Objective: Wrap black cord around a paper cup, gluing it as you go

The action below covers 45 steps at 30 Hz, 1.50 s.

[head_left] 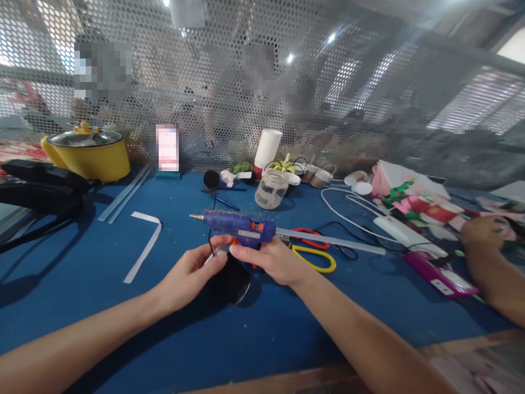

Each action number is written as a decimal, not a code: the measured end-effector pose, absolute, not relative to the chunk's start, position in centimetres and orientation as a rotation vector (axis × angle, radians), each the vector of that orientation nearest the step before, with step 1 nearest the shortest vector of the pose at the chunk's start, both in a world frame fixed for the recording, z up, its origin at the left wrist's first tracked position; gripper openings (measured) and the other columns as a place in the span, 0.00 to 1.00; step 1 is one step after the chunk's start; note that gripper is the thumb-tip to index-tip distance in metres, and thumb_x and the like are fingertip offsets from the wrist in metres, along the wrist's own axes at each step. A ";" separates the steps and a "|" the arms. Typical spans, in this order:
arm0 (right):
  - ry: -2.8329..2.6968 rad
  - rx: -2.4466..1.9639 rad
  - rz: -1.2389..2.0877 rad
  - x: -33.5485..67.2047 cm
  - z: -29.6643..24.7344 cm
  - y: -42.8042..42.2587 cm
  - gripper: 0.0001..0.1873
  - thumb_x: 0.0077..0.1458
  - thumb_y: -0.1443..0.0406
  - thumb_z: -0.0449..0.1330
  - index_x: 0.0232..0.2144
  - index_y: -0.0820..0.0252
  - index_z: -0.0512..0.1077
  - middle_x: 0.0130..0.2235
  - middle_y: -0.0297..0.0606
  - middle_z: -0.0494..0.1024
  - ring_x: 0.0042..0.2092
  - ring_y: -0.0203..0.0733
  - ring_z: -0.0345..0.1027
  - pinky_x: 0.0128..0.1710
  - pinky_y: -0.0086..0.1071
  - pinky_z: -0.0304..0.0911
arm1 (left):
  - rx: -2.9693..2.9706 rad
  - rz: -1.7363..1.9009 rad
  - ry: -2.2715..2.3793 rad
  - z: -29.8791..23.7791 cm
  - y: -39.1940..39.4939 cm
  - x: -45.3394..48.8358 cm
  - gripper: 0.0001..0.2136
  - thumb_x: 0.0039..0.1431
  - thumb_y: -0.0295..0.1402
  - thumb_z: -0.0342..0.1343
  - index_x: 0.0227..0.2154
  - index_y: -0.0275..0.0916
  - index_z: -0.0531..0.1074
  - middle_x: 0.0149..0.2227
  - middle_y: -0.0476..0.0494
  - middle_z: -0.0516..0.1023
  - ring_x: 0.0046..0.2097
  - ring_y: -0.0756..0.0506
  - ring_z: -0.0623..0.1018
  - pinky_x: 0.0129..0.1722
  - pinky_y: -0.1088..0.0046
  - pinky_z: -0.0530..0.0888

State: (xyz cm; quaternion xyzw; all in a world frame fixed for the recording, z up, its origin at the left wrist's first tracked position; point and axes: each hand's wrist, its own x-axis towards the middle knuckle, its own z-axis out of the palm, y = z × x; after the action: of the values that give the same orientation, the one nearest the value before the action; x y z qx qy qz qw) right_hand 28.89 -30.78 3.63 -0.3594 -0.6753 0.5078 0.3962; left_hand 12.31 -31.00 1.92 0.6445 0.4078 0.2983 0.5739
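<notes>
My right hand point(274, 260) is wrapped round the handle of a blue hot glue gun point(229, 221), whose metal tip points left. A long translucent glue stick point(328, 241) sticks out of its back end. Below the gun, my left hand point(194, 271) pinches the edge of a small round black object point(232, 279) with a pale rim. A thin black loop or wire rises beside my left fingers; what it belongs to is unclear. Scissors with red and yellow handles point(315, 268) lie just right of my right hand, partly covered by the glue stick and hand.
A clear jar point(271, 189), stacked paper cups point(268, 150) and a lit phone point(167, 148) stand along the back. A yellow pot point(92, 156) is at left, near a white strip point(145, 249). At right are a purple power strip point(438, 276) and another person's hand point(484, 235).
</notes>
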 end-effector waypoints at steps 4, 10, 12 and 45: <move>-1.600 -1.006 1.204 29.7 3.3 -30.7 0.10 0.50 0.64 0.55 0.36 0.59 0.70 0.40 0.37 0.74 0.41 0.39 0.68 0.42 0.35 0.63 | 1.525 0.720 1.091 1.5 -30.8 12.1 0.16 0.54 0.43 0.43 0.21 0.35 0.64 0.19 0.53 0.61 0.23 0.53 0.61 0.23 0.77 0.59; -1.617 -1.344 1.008 31.8 3.8 -31.8 0.14 0.48 0.58 0.56 0.33 0.63 0.69 0.21 0.34 0.72 0.19 0.32 0.64 0.19 0.27 0.61 | 1.602 0.807 1.208 1.7 -30.3 11.4 0.16 0.54 0.43 0.41 0.20 0.37 0.61 0.19 0.55 0.56 0.23 0.53 0.58 0.22 0.77 0.56; -1.660 -1.402 0.987 31.9 4.0 -32.3 0.14 0.48 0.56 0.56 0.29 0.62 0.69 0.19 0.33 0.71 0.18 0.32 0.63 0.18 0.26 0.61 | 1.645 0.824 1.261 1.9 -30.0 11.2 0.15 0.54 0.43 0.41 0.20 0.37 0.60 0.19 0.55 0.55 0.22 0.53 0.57 0.21 0.78 0.55; -2.235 -1.464 0.444 31.5 4.5 -34.8 0.11 0.50 0.58 0.53 0.22 0.57 0.64 0.22 0.31 0.68 0.23 0.34 0.62 0.22 0.27 0.54 | 1.909 0.703 1.255 2.3 -29.9 11.1 0.16 0.56 0.40 0.38 0.21 0.36 0.63 0.19 0.54 0.58 0.24 0.53 0.59 0.23 0.79 0.57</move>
State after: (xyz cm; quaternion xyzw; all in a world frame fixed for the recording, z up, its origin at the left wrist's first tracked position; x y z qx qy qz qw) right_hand 31.52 -34.78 4.53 -0.5280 -0.8059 0.1603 0.2147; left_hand 11.08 -29.92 2.31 0.7431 0.4883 0.2736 0.3668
